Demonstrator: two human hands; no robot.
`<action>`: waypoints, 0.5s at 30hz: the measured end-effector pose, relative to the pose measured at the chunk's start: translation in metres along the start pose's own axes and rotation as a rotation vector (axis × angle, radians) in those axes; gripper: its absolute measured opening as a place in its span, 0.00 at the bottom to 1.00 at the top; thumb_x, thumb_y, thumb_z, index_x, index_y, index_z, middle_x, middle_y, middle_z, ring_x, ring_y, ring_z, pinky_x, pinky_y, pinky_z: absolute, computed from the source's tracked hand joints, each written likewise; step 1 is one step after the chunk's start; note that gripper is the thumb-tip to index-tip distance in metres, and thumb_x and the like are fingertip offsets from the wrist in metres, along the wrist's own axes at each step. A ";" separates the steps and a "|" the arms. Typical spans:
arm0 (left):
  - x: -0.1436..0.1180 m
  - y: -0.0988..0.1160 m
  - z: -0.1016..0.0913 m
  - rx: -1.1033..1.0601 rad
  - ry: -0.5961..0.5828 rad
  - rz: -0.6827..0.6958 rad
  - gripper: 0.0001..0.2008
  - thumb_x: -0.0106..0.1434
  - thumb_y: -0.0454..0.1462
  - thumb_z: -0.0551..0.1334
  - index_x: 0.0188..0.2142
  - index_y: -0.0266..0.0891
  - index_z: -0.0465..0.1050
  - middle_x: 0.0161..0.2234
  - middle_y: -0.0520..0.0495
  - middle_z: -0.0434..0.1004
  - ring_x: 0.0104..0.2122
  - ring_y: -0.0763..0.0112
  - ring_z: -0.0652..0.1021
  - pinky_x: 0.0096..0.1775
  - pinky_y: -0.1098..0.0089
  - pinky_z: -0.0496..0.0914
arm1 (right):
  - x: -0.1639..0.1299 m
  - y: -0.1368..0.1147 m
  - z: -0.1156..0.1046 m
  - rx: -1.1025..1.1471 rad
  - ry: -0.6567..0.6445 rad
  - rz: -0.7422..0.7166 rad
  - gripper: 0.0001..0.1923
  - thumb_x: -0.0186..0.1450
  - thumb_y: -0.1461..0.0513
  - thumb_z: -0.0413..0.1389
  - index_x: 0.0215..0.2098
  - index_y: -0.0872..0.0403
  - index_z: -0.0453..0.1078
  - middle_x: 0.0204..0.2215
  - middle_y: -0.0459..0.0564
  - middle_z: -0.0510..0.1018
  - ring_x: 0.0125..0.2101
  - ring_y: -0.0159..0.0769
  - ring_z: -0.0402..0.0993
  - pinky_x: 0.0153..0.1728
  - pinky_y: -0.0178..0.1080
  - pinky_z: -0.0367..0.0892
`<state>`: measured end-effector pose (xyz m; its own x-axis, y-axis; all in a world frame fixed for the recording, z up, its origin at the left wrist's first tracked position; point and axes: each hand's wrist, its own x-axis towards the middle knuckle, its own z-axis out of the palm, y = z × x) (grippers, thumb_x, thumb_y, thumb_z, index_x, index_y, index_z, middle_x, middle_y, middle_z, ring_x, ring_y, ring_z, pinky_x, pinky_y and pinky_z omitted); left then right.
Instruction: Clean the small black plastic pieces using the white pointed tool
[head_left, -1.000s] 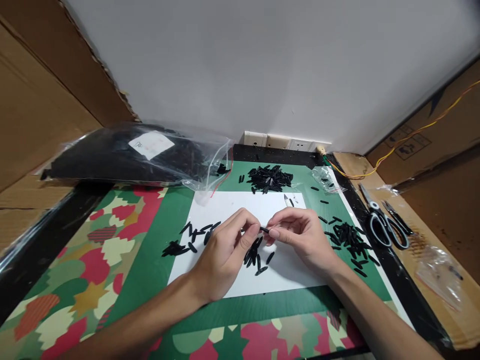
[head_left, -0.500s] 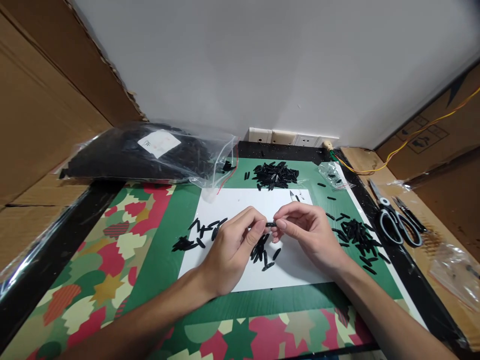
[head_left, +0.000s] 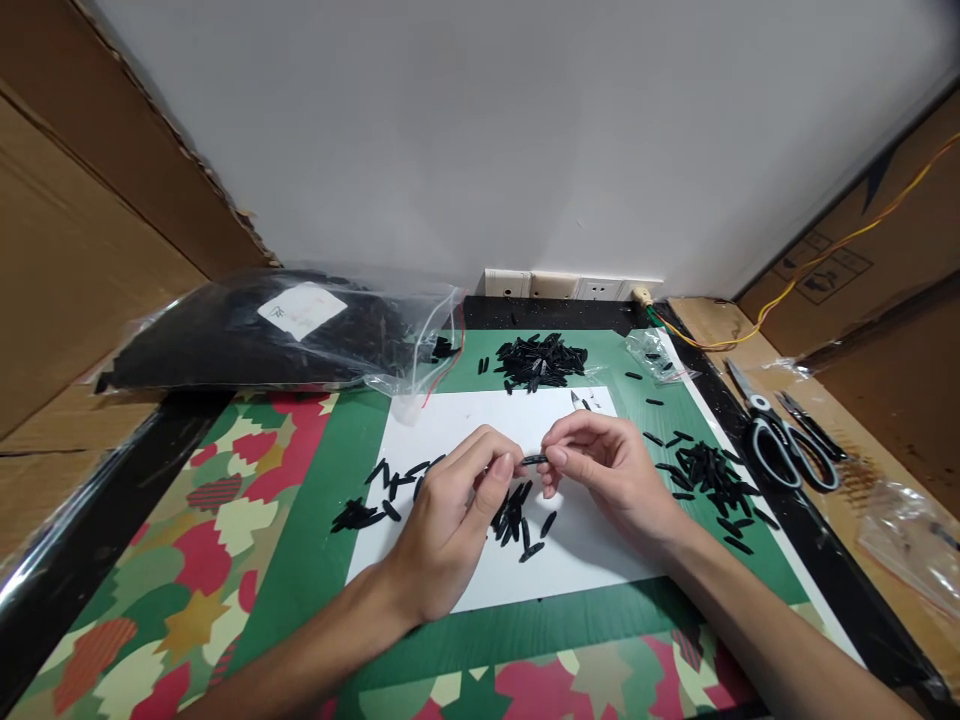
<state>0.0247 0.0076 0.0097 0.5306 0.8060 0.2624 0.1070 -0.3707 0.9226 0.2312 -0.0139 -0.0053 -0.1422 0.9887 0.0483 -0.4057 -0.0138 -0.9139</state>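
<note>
Left hand [head_left: 457, 525] edged from right hand [head_left: 607, 465], seemingly sharing one black piece [head_left: 534, 459].

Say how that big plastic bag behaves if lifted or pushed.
The big bag may sag, its plastic looking thin and creased. It may feel heavy, bulging with black contents. Lying broad and low, it likely won't roll.

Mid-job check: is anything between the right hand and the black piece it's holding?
Nothing visible: the right hand pinches the black piece directly. The left hand is at its other end, not between. The loose black pieces lie below on the white sheet.
</note>
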 end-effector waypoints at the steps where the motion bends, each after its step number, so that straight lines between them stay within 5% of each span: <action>1: 0.000 0.000 -0.001 0.016 0.006 0.004 0.15 0.83 0.37 0.51 0.39 0.41 0.71 0.36 0.51 0.70 0.34 0.72 0.71 0.38 0.70 0.66 | 0.000 0.000 0.000 -0.005 0.003 0.001 0.06 0.67 0.59 0.72 0.39 0.52 0.82 0.28 0.46 0.85 0.27 0.31 0.83 0.33 0.34 0.80; 9: 0.001 -0.002 -0.017 0.443 -0.087 0.224 0.03 0.79 0.34 0.57 0.47 0.41 0.69 0.40 0.49 0.74 0.36 0.70 0.74 0.39 0.69 0.67 | 0.002 -0.002 0.003 -0.037 -0.006 -0.029 0.09 0.65 0.59 0.74 0.39 0.53 0.82 0.27 0.46 0.84 0.26 0.31 0.81 0.32 0.33 0.78; 15: 0.002 -0.001 -0.019 0.544 -0.087 0.283 0.06 0.79 0.31 0.55 0.46 0.42 0.69 0.38 0.49 0.74 0.36 0.69 0.75 0.39 0.69 0.68 | 0.002 -0.003 0.004 -0.076 -0.018 -0.049 0.11 0.67 0.55 0.73 0.39 0.53 0.81 0.27 0.47 0.84 0.27 0.34 0.81 0.33 0.36 0.79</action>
<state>0.0093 0.0182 0.0150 0.6653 0.6100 0.4304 0.3531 -0.7651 0.5384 0.2284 -0.0121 -0.0012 -0.1404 0.9850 0.1004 -0.3429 0.0468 -0.9382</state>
